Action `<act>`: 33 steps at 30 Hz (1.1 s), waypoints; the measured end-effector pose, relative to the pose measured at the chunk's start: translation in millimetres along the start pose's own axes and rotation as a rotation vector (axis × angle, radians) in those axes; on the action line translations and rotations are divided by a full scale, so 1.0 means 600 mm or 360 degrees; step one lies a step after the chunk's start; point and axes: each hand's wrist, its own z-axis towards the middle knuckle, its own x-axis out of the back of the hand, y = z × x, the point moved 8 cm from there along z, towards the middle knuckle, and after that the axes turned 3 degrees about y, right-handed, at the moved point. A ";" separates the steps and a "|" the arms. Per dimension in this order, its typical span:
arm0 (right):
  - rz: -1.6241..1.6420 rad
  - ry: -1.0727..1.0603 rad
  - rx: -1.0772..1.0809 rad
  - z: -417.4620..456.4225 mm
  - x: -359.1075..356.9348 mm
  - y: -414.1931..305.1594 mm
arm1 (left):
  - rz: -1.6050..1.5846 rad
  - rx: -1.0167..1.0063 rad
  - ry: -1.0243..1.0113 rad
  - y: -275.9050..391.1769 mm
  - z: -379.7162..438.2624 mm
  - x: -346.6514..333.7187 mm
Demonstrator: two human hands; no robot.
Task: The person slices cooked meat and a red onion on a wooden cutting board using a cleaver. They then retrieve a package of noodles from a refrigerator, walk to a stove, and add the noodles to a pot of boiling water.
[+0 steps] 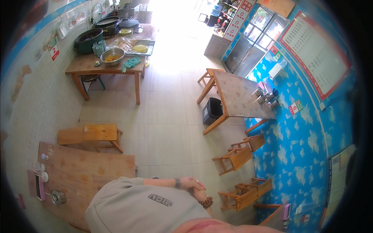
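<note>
My left hand [188,183], with a dark watch [177,183] at the wrist and a ring on one finger, rests against my right hand [199,194]. A brown bead bracelet [207,202] circles the right wrist. Both hands are clasped together in front of my grey shirt [145,201], and no object shows in them. The fingers of my right hand are partly hidden. On the left, nearest my body, stands a wooden table [87,169] bearing a round metal container [58,197] and a pink holder [36,186].
A rear table [84,62] carries a steel bowl of food [113,56], a teal cloth [131,64], a tray [150,48] and a dark green pot [88,40]. Wooden stools [100,132], more stools [239,158], a black bin [212,110] and another table [239,93] flank the tiled floor [167,142].
</note>
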 end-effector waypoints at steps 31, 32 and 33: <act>0.0014 0.0028 0.0194 0.027 0.017 -0.032 | 0.0048 -0.0067 0.0117 0.020 -0.020 0.011; 0.0035 0.0041 0.0182 0.025 0.022 -0.037 | 0.0040 -0.0053 0.0113 0.018 -0.017 0.009; 0.0055 0.0043 0.0180 0.025 0.024 -0.041 | 0.0025 -0.0048 0.0119 0.018 -0.017 0.008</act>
